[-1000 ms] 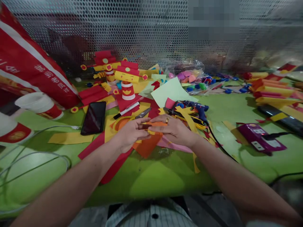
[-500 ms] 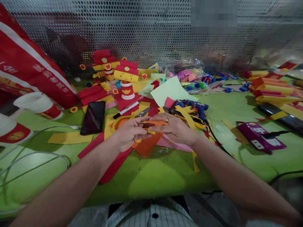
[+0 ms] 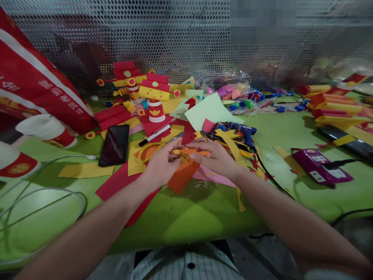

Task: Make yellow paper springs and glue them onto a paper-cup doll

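Observation:
Between my two hands is a small piece of yellow paper [image 3: 184, 156], apparently curled. My left hand [image 3: 164, 160] is closed with its fingertips on the piece's left side. From the other side, the bent fingers of my right hand [image 3: 217, 157] pinch it; a ring shows on one finger. Under the hands lies orange paper [image 3: 179, 181] on top of red paper [image 3: 116, 180] and pink paper [image 3: 214, 177]. Yellow-handled scissors [image 3: 145, 152] lie just left of my left hand, partly covered by it. Beyond them rests a black-and-white marker [image 3: 154, 135].
Two paper-cup figures [image 3: 156, 111] with red hats stand at the back. A glue gun [image 3: 246, 134] lies to the right, its cord trailing past a purple power socket [image 3: 322, 167]. On the left are a phone [image 3: 114, 146], paper cups [image 3: 46, 130] and a white cable [image 3: 72, 157].
My left hand has turned and its fingers have curled in more. The small yellow piece now looks rounder between the fingertips. My right hand has shifted only slightly.

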The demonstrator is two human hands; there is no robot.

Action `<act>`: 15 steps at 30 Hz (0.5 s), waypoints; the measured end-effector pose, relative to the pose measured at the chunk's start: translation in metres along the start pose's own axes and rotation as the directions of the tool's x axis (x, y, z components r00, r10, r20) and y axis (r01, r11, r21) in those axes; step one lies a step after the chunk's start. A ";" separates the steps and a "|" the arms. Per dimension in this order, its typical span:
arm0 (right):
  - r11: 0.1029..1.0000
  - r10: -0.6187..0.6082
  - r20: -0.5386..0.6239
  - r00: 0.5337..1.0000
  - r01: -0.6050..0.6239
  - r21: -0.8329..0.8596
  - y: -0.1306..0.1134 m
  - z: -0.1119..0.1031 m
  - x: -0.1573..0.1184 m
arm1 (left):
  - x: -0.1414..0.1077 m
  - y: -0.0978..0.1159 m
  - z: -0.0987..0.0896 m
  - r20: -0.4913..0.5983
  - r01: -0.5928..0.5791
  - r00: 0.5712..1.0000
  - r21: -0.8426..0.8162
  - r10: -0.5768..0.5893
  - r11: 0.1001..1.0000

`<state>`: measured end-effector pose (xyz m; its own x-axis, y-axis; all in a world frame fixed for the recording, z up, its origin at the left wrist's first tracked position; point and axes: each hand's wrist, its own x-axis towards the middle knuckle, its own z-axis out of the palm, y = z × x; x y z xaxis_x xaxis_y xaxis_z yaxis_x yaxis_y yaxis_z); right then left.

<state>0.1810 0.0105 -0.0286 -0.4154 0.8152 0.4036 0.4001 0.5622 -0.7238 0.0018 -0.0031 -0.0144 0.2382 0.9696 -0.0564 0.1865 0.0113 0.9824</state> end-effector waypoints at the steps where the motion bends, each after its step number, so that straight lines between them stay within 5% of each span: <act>1: 0.996 0.087 0.019 0.996 -0.087 0.028 -0.002 0.001 0.000 | -0.002 -0.001 0.001 -0.007 -0.057 0.998 0.062 0.058 0.996; 6: 0.966 0.233 0.046 0.971 -0.236 0.103 -0.008 0.009 0.002 | -0.008 -0.003 0.006 0.032 -0.217 0.976 0.186 0.215 0.958; 12: 0.964 0.227 -0.043 0.973 -0.218 0.149 -0.011 0.013 0.001 | -0.005 -0.001 0.005 -0.002 -0.102 0.995 0.203 0.105 0.974; 15: 0.969 0.231 -0.116 0.966 -0.218 0.118 -0.011 0.012 0.001 | -0.004 -0.003 0.003 0.012 -0.173 0.984 0.347 0.180 0.922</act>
<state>0.1667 0.0033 -0.0274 -0.2143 0.9337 0.2870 0.3814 0.3505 -0.8554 0.0033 -0.0074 -0.0179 0.2789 0.9529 0.1194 0.4616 -0.2420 0.8534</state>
